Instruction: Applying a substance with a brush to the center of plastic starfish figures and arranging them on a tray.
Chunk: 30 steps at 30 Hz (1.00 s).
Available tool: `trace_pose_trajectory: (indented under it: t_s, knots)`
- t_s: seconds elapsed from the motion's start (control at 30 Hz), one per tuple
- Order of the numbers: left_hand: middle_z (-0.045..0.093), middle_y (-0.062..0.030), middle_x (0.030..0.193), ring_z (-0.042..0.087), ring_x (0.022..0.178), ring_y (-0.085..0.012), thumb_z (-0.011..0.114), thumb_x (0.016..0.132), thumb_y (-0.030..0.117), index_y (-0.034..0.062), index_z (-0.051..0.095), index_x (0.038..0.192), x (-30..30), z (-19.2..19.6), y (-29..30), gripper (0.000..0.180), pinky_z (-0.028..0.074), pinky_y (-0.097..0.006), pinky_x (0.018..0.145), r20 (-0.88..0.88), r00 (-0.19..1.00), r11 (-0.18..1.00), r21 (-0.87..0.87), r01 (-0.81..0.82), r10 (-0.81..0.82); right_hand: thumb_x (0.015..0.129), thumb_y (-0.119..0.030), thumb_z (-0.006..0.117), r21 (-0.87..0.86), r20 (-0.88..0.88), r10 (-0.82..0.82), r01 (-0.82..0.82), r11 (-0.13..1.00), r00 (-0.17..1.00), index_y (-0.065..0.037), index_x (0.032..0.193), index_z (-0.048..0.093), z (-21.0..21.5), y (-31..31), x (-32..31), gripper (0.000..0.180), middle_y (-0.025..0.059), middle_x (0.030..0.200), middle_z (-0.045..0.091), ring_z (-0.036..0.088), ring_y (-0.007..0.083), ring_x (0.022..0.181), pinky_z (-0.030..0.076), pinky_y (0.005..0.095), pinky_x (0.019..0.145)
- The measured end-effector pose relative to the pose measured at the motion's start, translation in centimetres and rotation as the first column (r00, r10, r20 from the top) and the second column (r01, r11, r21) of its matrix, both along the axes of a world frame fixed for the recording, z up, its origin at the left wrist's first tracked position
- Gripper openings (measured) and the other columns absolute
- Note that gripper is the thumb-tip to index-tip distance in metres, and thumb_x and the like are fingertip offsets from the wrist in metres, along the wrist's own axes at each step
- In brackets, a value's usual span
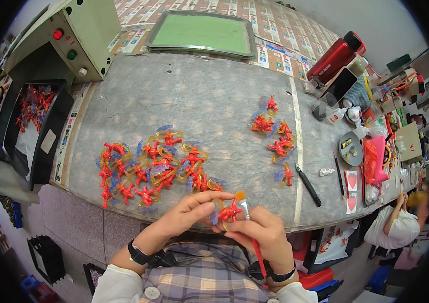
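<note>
Close to the table's front edge, my left hand point(190, 209) pinches a small red plastic figure point(228, 211) with translucent purple and yellow parts. My right hand point(265, 232) grips a paintbrush point(245, 208) with a red handle, metal ferrule and orange bristles; its fingers also sit close against the figure. The bristle end points up beside the figure. A large cluster of similar red figures point(160, 169) lies left of centre on the grey cloth. Farther right, a smaller group of such figures point(280, 146) lies in a loose column.
A black bin of figures point(48, 136) stands at the left by a machine box point(73, 45) with buttons. At the back is a green-lined tray point(202, 30). A craft knife point(308, 186), a grey dish point(350, 149) and a red flask point(333, 56) are on the right.
</note>
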State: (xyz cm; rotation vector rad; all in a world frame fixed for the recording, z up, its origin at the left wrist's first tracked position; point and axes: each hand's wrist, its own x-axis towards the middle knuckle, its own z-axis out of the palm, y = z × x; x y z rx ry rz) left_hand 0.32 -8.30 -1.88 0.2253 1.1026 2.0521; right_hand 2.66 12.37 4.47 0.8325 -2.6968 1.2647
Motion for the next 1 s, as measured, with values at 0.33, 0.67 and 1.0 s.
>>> trace_pose_trajectory:
  t_s: [0.33, 0.67, 1.0]
  knots:
    - [0.053, -0.0068, 0.118, 0.054, 0.106, -0.0134, 0.061, 0.085, 0.004, 0.0047, 0.042, 0.127, 0.8, -1.0, 0.5, 0.046, 0.048, -0.029, 0.087, -0.13, 0.981, 0.989, -0.032, -0.147, 0.142, 0.069, 0.002, 0.069, -0.153, 0.088, -0.124, 0.136, 0.979, 0.988, -0.006, 0.086, 0.058, -3.0, 0.1, 0.3, 0.022, 0.0096, 0.086, 0.06, 0.059, 0.0254, 0.073, 0.047, 0.0324, 0.064]
    - [0.057, -0.0129, 0.116, 0.058, 0.107, -0.0193, 0.061, 0.082, -0.006, 0.0083, 0.026, 0.137, 0.9, 0.4, 1.0, 0.066, 0.049, -0.028, 0.086, -0.028, 0.992, 0.992, -0.002, -0.125, 0.125, 0.078, 0.001, 0.067, -0.437, 0.468, -0.194, 0.417, 0.797, 0.862, -0.002, 0.097, 0.058, -3.6, -0.8, 0.9, 0.022, 0.0062, 0.082, 0.059, 0.058, 0.0128, 0.076, 0.046, 0.0248, 0.07]
    - [0.061, -0.0131, 0.111, 0.059, 0.105, -0.019, 0.064, 0.081, -0.004, 0.0072, 0.031, 0.13, 1.1, 0.4, 1.0, 0.06, 0.05, -0.029, 0.085, -0.041, 0.987, 0.988, -0.011, -0.153, 0.153, 0.081, -0.003, 0.065, -0.335, 0.473, -0.182, 0.367, 0.868, 0.862, -0.001, 0.103, 0.059, -3.9, 0.1, 0.7, 0.023, 0.0049, 0.083, 0.06, 0.057, 0.0116, 0.078, 0.045, 0.0237, 0.072]
